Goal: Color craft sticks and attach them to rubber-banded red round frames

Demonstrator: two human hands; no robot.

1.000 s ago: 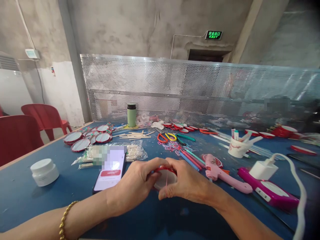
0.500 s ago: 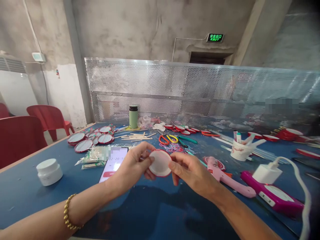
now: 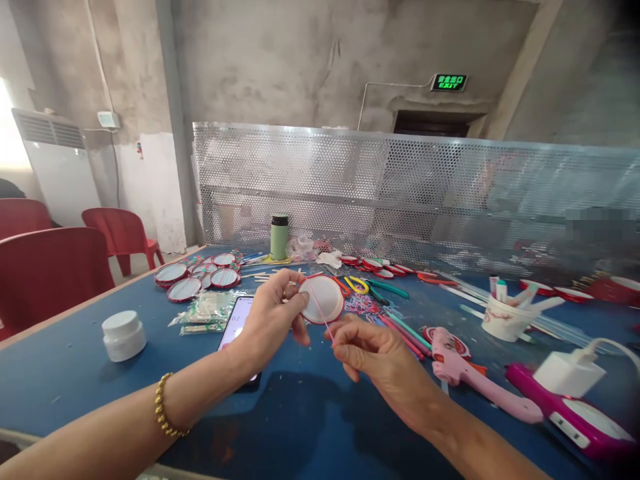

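Head view. White disc (image 3: 330, 293), red-rimmed, raised above the counter (image 3: 300, 427) near mid-view. Left hand (image 3: 280, 308): grip closed on the disc's left edge; thumb over the face, fingers behind it mostly out of sight. Right hand (image 3: 377, 353): grip pinched on the lower end of a pink strand (image 3: 321, 311), which crosses the disc at a slant. Upper end meets the rim; whether fixed there, cannot tell. Tips of the right fingers partly overlapped by its thumb.

Phone (image 3: 239, 321) beneath the left wrist, partly covered, its digits cut short by the hand. Wooden sticks (image 3: 262, 275) run behind the same hand. Yellow-handled pliers (image 3: 357, 287) just beyond the disc. Cable (image 3: 613, 342) cut off at right edge. Pixelated patch, far right: contents unreadable.
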